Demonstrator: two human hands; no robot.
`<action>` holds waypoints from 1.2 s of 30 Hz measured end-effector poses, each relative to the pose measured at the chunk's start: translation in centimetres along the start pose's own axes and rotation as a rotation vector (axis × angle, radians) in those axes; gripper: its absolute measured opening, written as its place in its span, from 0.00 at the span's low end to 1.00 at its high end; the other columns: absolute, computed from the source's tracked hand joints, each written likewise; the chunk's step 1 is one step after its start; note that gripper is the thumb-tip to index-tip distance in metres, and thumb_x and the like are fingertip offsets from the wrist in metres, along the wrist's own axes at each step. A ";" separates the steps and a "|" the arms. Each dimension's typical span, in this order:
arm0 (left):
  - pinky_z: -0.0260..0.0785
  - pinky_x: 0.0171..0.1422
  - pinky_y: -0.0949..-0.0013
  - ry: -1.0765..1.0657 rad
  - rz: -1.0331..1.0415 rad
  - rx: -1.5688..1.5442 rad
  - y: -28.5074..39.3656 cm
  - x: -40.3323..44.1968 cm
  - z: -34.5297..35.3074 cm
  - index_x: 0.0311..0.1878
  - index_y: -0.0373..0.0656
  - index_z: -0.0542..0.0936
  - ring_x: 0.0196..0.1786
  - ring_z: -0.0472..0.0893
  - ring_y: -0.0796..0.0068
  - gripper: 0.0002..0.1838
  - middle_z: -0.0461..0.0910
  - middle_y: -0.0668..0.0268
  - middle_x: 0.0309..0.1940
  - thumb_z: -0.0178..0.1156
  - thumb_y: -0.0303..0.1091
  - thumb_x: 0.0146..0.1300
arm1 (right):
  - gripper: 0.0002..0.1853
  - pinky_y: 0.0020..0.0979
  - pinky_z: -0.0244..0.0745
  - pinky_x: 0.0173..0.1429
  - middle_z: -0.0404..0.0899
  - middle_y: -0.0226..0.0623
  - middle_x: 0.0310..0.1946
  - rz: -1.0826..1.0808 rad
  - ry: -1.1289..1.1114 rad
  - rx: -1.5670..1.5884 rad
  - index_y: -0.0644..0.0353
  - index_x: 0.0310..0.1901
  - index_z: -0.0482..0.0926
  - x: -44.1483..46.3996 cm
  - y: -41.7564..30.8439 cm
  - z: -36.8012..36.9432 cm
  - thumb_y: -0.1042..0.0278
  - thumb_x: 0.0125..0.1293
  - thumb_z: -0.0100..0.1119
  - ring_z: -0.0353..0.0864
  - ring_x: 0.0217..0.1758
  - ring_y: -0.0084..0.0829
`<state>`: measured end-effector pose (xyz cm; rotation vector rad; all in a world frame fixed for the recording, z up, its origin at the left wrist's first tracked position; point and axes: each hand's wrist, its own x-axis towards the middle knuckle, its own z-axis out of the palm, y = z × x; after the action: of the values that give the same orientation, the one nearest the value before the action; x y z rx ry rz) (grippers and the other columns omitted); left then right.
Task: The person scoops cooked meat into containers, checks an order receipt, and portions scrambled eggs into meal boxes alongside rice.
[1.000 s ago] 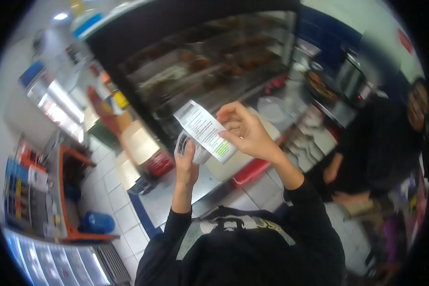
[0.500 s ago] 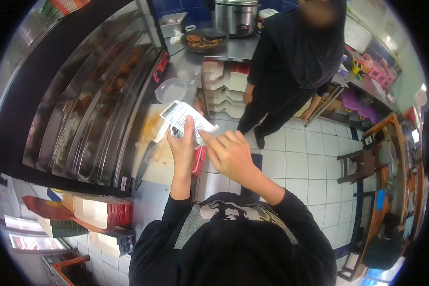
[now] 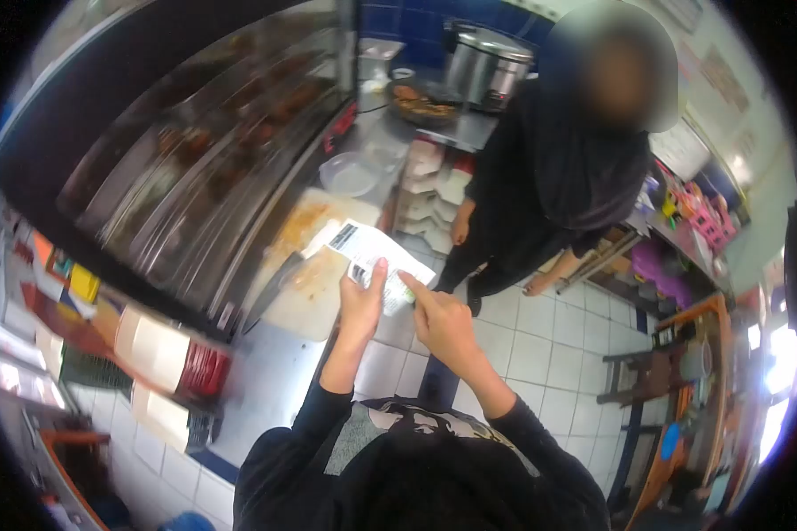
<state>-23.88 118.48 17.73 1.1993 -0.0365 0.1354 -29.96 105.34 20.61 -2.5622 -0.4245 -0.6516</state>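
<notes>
A printed paper slip that looks like a receipt [image 3: 383,250] is held in front of my body. My left hand [image 3: 359,305] is closed on its lower left part, with the thumb lying across the print. The stretched index finger of my right hand [image 3: 445,329] rests on or just over the slip's right side, while the other fingers curl in. Behind the slip lies a stained white cutting board [image 3: 297,314]. On the board is a knife [image 3: 273,288] with a pale handle. Past the board stands a clear plastic bowl [image 3: 350,173].
A glass display cabinet [image 3: 212,177] with trays of food fills the left. Further back are a pan [image 3: 421,108] of food and a steel cooker [image 3: 487,71]. A person in dark clothes [image 3: 540,177] stands ahead on the right. Stacked boxes [image 3: 164,354] are at lower left.
The view has shifted, so most things sit further right and lower. The slip lies flatter and more spread out. My right index finger now points onto it, where my fingers were bunched at its edge.
</notes>
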 end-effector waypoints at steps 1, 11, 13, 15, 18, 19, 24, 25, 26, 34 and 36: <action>0.70 0.48 0.71 0.058 0.005 0.009 -0.3 -0.5 -0.9 0.49 0.30 0.75 0.44 0.77 0.75 0.16 0.80 0.61 0.41 0.59 0.32 0.64 | 0.31 0.40 0.72 0.33 0.76 0.40 0.23 -0.006 -0.018 0.034 0.51 0.60 0.71 -0.2 -0.6 0.6 0.79 0.50 0.53 0.77 0.26 0.41; 0.71 0.48 0.69 0.383 0.148 0.320 2.4 -7.4 -15.3 0.46 0.30 0.76 0.41 0.81 0.72 0.14 0.82 0.55 0.38 0.60 0.30 0.61 | 0.29 0.35 0.68 0.27 0.72 0.43 0.18 -0.077 -0.356 0.473 0.47 0.60 0.72 -1.6 -10.4 8.5 0.82 0.56 0.52 0.73 0.19 0.39; 0.70 0.49 0.70 0.462 0.207 0.375 5.6 -9.1 -17.2 0.47 0.31 0.76 0.43 0.80 0.73 0.13 0.82 0.58 0.39 0.60 0.30 0.62 | 0.31 0.36 0.68 0.27 0.71 0.43 0.17 -0.147 -0.373 0.541 0.45 0.63 0.70 -1.4 -12.7 10.0 0.81 0.56 0.52 0.73 0.18 0.38; 0.69 0.50 0.71 0.523 0.268 0.425 8.6 -10.6 -18.7 0.47 0.32 0.77 0.44 0.78 0.75 0.13 0.82 0.60 0.40 0.60 0.30 0.63 | 0.32 0.37 0.68 0.27 0.70 0.43 0.16 -0.277 -0.403 0.571 0.44 0.64 0.69 -0.6 -15.7 10.4 0.81 0.55 0.52 0.73 0.18 0.38; 0.68 0.52 0.71 0.736 0.489 0.752 12.2 -13.0 -21.8 0.47 0.32 0.77 0.44 0.78 0.75 0.13 0.81 0.59 0.41 0.60 0.30 0.62 | 0.35 0.37 0.69 0.25 0.70 0.40 0.15 -0.416 -0.385 0.657 0.47 0.66 0.65 0.1 -19.4 12.0 0.82 0.54 0.53 0.73 0.17 0.37; 0.68 0.52 0.71 0.809 0.567 0.864 13.4 -13.9 -23.5 0.47 0.32 0.77 0.44 0.77 0.75 0.14 0.81 0.59 0.41 0.61 0.31 0.62 | 0.36 0.37 0.69 0.25 0.70 0.39 0.14 -0.474 -0.367 0.693 0.48 0.67 0.64 0.2 -20.8 12.4 0.82 0.54 0.53 0.73 0.17 0.37; 0.70 0.48 0.71 1.336 0.546 0.786 18.8 -21.6 -33.8 0.48 0.32 0.76 0.42 0.78 0.73 0.15 0.79 0.60 0.41 0.60 0.33 0.63 | 0.47 0.45 0.68 0.23 0.72 0.45 0.13 -0.657 -0.733 0.822 0.59 0.72 0.40 -4.6 -28.3 17.2 0.79 0.51 0.53 0.74 0.16 0.46; 0.71 0.47 0.70 1.413 0.498 0.785 18.8 -23.5 -35.7 0.49 0.32 0.75 0.43 0.79 0.71 0.16 0.80 0.58 0.42 0.60 0.32 0.63 | 0.47 0.45 0.68 0.23 0.72 0.45 0.13 -0.642 -0.734 0.831 0.59 0.72 0.40 -6.1 -29.6 18.4 0.79 0.51 0.53 0.74 0.16 0.46; 0.71 0.47 0.70 1.402 0.494 0.796 18.7 -24.9 -36.5 0.49 0.32 0.75 0.43 0.79 0.71 0.16 0.80 0.58 0.42 0.60 0.32 0.63 | 0.48 0.45 0.68 0.24 0.72 0.47 0.14 -0.660 -0.866 0.713 0.59 0.72 0.35 -7.3 -30.9 19.8 0.79 0.51 0.52 0.74 0.17 0.47; 0.74 0.43 0.71 1.377 0.396 0.414 16.2 -29.3 -37.4 0.54 0.30 0.72 0.42 0.80 0.72 0.20 0.78 0.57 0.45 0.59 0.32 0.63 | 0.55 0.45 0.74 0.31 0.79 0.51 0.23 -0.658 -1.047 0.369 0.61 0.71 0.26 -10.2 -32.2 24.2 0.80 0.47 0.55 0.80 0.25 0.49; 0.74 0.43 0.71 1.357 0.351 0.403 16.3 -29.7 -36.8 0.55 0.30 0.71 0.42 0.80 0.72 0.20 0.78 0.56 0.46 0.59 0.32 0.63 | 0.55 0.45 0.75 0.31 0.79 0.51 0.23 -0.646 -1.004 0.333 0.61 0.71 0.26 -10.4 -32.4 23.9 0.80 0.48 0.55 0.80 0.26 0.48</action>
<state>-56.97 156.01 16.44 1.2760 1.0086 1.2812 -42.71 142.88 8.09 -2.2140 -1.5550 0.5618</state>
